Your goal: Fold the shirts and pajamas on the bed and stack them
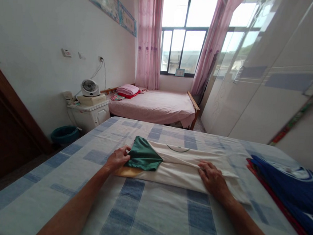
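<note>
Under right hand (213,177), cream garment (177,170)

Creased matt cloth garment (179,170), woven matt sheet (161,220), smooth cloth pile (289,195) at the sheet's right edge, glossy wardrobe doors (256,108)

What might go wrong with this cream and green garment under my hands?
The green part lies folded over by your left hand, so it might shift if that hand tugs. Creases run through the cream cloth near your right hand; pressing there could set them.
</note>
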Available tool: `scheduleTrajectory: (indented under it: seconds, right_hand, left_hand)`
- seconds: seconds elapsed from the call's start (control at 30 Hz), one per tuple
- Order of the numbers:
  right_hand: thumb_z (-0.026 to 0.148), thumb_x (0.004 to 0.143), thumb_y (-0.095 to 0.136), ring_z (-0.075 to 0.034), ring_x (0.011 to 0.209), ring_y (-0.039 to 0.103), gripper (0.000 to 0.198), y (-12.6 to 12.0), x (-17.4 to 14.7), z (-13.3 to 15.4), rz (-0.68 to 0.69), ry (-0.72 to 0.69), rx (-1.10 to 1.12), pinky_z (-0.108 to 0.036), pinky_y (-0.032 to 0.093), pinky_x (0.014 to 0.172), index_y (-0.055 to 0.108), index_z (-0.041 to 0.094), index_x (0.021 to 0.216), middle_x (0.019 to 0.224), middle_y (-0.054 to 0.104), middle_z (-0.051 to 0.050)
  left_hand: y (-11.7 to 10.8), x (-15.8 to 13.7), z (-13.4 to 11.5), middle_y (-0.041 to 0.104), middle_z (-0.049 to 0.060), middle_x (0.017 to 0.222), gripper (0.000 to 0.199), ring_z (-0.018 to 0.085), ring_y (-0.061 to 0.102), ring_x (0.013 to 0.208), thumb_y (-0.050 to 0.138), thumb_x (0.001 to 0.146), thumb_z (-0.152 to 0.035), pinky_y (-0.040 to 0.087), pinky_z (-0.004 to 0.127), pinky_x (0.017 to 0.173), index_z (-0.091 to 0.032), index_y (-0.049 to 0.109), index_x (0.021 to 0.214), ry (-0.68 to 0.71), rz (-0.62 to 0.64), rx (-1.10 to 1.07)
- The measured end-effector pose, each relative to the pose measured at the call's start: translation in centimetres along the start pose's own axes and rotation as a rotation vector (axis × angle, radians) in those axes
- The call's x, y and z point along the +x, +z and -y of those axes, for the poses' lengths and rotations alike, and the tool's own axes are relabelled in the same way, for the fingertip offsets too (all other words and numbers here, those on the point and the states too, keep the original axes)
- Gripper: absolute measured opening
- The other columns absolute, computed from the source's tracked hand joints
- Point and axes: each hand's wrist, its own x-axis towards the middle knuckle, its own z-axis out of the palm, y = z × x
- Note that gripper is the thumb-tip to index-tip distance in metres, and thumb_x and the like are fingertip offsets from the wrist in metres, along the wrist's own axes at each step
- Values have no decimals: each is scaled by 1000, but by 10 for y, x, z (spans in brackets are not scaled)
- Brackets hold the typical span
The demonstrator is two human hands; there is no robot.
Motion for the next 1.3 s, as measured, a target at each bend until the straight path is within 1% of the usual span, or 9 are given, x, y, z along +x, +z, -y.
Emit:
scheduleTrajectory:
  seconds: [0.23,0.43,0.5,0.67,0.83,0.97,1.07,1.23,1.3]
  right_hand:
    - [32,89,40,-26,127,45,44,-21,-17,1,141,106,-223,-39,32,105,56,9,123,134,52,-17]
    - [40,90,37,-28,128,43,54,-32,-46,-37,91,262,-378,-43,34,103,51,7,129,138,48,-20]
    - [38,90,35,-26,127,44,52,-31,-50,-47,41,256,-371,-43,34,103,51,7,129,138,48,-18]
    - [37,91,34,-24,127,45,49,-27,-49,-57,-25,244,-275,-40,33,104,54,10,126,135,52,-16]
    - [36,91,33,-22,125,47,44,-31,-49,-63,-27,252,-155,-40,35,103,59,16,121,133,54,-13]
    - [36,90,35,-23,125,47,44,-32,-50,-63,-49,270,-122,-42,35,103,60,16,120,133,55,-13]
    - [36,89,36,-23,125,47,43,-33,-49,-63,-60,283,-58,-42,34,103,61,16,118,131,56,-13]
    - [40,88,34,-22,118,53,43,-41,-48,-68,-118,344,175,-37,37,103,62,17,112,125,60,-11]
    - [42,88,32,-21,115,56,44,-44,-49,-72,-157,410,307,-36,40,100,61,19,113,121,63,-9]
  left_hand:
    - [2,-5,0,68,10,93,43,24,63,84,42,85,-50,42,29,71,-15,61,102,-2,-97,245]
    - [0,0,-7,63,6,63,44,27,64,72,58,71,-62,40,28,60,-18,60,66,-47,-36,128]
    - [0,2,-10,62,5,58,44,27,64,69,64,65,-60,41,28,57,-17,58,60,-79,8,-18]
    - [-6,-4,-23,71,8,74,38,25,67,70,77,58,-42,51,30,60,-12,64,79,-239,372,-754]
    - [-19,-12,-49,71,4,73,35,20,68,60,76,59,-20,54,28,57,-15,61,89,-320,396,-1039]
    - [-19,-2,-91,69,2,70,28,18,66,57,71,62,-15,54,27,55,-15,59,88,-218,401,-1155]
    - [-7,9,-146,66,1,68,30,15,64,54,70,63,-14,53,26,54,-15,59,91,-52,461,-1192]
    - [40,14,-248,66,3,80,44,12,62,63,70,70,-25,49,22,58,-15,60,112,277,722,-1139]
    - [64,13,-273,67,5,87,54,15,63,73,64,77,-37,49,24,64,-17,53,126,407,698,-949]
